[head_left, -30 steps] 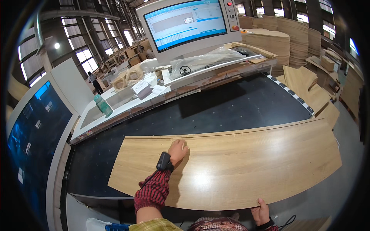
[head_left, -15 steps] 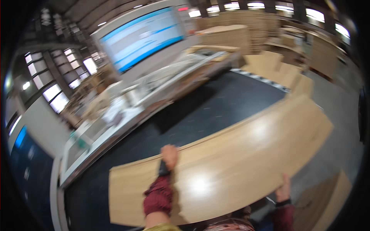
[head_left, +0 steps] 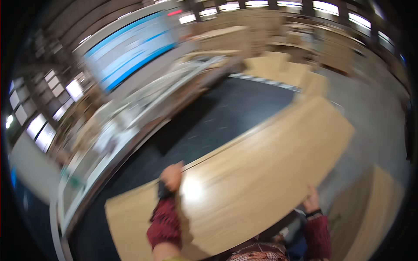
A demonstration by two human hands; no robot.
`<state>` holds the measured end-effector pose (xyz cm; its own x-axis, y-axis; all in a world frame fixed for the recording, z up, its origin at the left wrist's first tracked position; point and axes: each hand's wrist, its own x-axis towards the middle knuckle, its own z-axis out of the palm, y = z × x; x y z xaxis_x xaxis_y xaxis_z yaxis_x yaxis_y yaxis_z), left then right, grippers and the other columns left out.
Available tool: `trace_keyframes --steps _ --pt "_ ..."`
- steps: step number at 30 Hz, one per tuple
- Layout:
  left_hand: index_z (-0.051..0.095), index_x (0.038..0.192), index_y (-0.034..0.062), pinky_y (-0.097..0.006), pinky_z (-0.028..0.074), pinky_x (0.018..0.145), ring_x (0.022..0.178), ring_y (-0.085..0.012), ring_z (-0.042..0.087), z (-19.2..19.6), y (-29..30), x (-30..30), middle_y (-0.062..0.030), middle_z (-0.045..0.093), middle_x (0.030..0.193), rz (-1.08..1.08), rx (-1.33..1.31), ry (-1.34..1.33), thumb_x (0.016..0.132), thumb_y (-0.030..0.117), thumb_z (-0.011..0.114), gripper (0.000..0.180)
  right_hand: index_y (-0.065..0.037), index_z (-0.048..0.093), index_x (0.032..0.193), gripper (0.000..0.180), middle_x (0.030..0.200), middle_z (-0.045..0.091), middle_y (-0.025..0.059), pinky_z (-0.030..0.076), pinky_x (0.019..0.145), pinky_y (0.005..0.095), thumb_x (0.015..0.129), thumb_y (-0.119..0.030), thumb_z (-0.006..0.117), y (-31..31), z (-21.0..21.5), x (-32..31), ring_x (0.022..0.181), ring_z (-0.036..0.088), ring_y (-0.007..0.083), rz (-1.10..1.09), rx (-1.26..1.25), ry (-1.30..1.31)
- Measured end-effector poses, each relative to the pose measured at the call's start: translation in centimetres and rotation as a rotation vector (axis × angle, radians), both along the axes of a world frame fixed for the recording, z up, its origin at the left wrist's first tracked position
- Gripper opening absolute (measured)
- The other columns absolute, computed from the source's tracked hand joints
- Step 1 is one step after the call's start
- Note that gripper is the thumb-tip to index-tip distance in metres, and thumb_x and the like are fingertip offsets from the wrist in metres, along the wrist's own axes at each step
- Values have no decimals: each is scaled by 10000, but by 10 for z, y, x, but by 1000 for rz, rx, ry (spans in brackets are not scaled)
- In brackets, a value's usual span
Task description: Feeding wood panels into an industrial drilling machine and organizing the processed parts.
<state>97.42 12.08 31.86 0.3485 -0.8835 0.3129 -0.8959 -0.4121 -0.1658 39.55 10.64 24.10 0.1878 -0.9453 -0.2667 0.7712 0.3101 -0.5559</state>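
Observation:
A long, light wood-coloured panel [head_left: 261, 161] lies slantwise in front of me, partly over a dark flat table surface [head_left: 217, 115]. My left hand [head_left: 172, 176] is closed over its far long edge, toward the left end. On the near long edge, farther right, my right hand [head_left: 311, 200] grips the panel, with its fingers partly hidden below. A fine line runs along the far edge; whether a second panel lies underneath I cannot tell.
Beyond the dark surface runs a long machine beam [head_left: 152, 126], with a large lit screen [head_left: 130, 48] behind it. Several loose panels [head_left: 278, 69] lie past the table's far end. Stacked boards [head_left: 222, 41] stand at the back. More boards [head_left: 370, 213] are at the lower right.
The surroundings have shifted left in the picture, and the panel appears more steeply slanted. Both hands keep their hold on its edges.

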Motion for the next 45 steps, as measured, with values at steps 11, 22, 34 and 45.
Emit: trace_keyframes --steps 11,22,34,45 --pt "652 843 -77 -465 462 580 644 -429 598 126 1 -240 -270 636 767 -255 -63 385 926 334 482 453 1 482 1262 425 1208 574 85 456 924 318 908 -211 580 99 47 -126 1078 558 178 -379 -54 95" --pt "647 920 -85 -459 467 638 710 -430 604 128 -114 -505 -295 629 812 -954 137 329 925 330 462 454 -27 458 1284 431 1228 554 66 454 938 341 910 -204 578 311 44 -253 1093 552 177 -919 -101 -24" --pt "633 686 -39 -462 429 583 583 -375 587 45 -47 -969 -230 593 634 -1665 381 420 899 369 433 502 -8 379 1335 461 1290 517 115 412 979 391 976 -294 425 528 33 -202 1184 497 236 -1534 192 136" --pt "644 802 10 -443 463 710 703 -367 610 0 201 -1181 -204 639 756 -2394 812 104 930 388 335 505 -46 551 1089 644 808 650 126 515 602 336 909 -621 322 587 -39 -110 647 630 264 -1744 757 -141"
